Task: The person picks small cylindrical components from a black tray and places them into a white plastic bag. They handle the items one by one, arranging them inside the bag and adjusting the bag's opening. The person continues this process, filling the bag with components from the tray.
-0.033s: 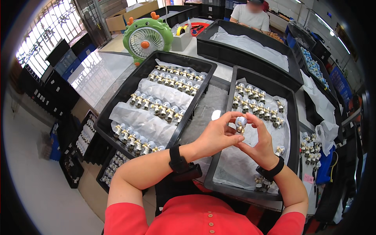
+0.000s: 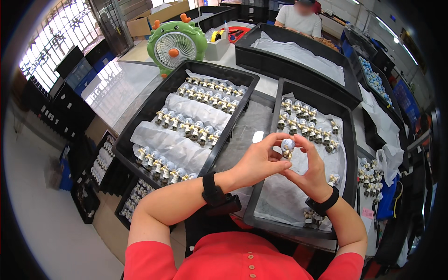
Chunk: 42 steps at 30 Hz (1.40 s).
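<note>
A small figurine with a pale blue-grey head and white, gold and dark body stands upright between my two hands, above the right-hand black tray. My left hand comes from the left, its thumb and fingers closed about the figurine. From the right, my right hand curves round it, fingertips at the head and thumb near the base. Similar figurines lie in rows on white paper at that tray's far side. A few more sit under and beside my right wrist.
A second black tray on the left holds several figurine rows between paper strips. Behind stand a green animal-shaped fan and a deep paper-lined bin. A person sits beyond. Loose figurines lie at right.
</note>
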Motion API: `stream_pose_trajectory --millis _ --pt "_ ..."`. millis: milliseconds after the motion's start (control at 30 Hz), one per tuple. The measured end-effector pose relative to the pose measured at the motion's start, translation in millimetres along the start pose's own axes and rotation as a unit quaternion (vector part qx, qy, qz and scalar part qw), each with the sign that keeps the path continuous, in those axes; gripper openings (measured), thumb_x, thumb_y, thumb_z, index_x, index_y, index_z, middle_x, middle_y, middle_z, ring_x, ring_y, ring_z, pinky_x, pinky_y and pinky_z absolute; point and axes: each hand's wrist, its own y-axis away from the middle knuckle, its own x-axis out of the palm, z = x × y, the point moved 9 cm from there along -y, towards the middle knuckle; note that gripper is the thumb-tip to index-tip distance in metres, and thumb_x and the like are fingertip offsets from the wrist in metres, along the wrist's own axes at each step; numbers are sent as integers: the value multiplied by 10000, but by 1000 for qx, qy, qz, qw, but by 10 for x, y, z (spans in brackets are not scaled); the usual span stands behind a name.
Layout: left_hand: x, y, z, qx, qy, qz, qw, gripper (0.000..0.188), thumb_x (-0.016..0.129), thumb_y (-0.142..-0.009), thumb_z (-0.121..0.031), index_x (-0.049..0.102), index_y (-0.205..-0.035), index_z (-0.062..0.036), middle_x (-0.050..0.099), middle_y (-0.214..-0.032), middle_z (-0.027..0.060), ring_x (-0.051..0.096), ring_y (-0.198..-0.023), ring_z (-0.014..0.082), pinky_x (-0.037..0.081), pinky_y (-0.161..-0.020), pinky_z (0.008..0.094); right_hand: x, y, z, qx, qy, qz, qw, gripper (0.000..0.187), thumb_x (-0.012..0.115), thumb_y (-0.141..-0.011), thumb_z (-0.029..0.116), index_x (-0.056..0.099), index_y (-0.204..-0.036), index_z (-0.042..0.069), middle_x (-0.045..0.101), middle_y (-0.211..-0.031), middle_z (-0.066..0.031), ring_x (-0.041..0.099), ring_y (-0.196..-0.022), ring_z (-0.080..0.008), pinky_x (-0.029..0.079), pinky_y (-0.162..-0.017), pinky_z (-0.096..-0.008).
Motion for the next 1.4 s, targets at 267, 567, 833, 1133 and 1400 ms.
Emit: stream_pose_trajectory --millis 267,567,833,1133,1400 --pt "21 -12 6 3 11 1 1000 582 655 -818 -47 378 -1329 -22 486 -1203 105 568 -958 134 518 -801 263 -4 32 -70 22 15 2 1000 775 810 -645 102 419 -1313 54 558 -1164 -119 563 -1062 -243 445 -873 -355" --pt "9 -7 -6 6 -2 -2 1000 576 659 -806 -61 391 -1315 -31 480 -1173 112 595 -988 170 527 -768 268 5 27 -87 32 17 3 999 760 814 -653 119 426 -1304 55 558 -1198 -104 568 -1065 -227 431 -878 -343" --pt "9 -13 -19 10 -15 0 1000 581 669 -796 -67 392 -1305 -22 482 -1170 129 610 -964 184 535 -770 280 -5 23 -64 35 18 0 999 756 813 -655 118 427 -1303 64 576 -1157 -114 564 -1053 -234 422 -892 -354" --pt "18 -18 -19 11 -6 6 1000 579 667 -797 -56 389 -1304 -22 476 -1169 132 612 -940 175 540 -753 278 -2 24 -69 38 15 -2 999 756 812 -653 114 431 -1304 59 575 -1159 -109 559 -1052 -227 411 -900 -346" --pt "11 -28 18 17 -8 -1 1000 585 669 -798 -57 385 -1308 -25 474 -1153 130 612 -936 177 545 -749 274 6 24 -68 43 14 2 999 751 805 -657 116 432 -1307 59 562 -1181 -108 551 -1062 -227 409 -900 -346"
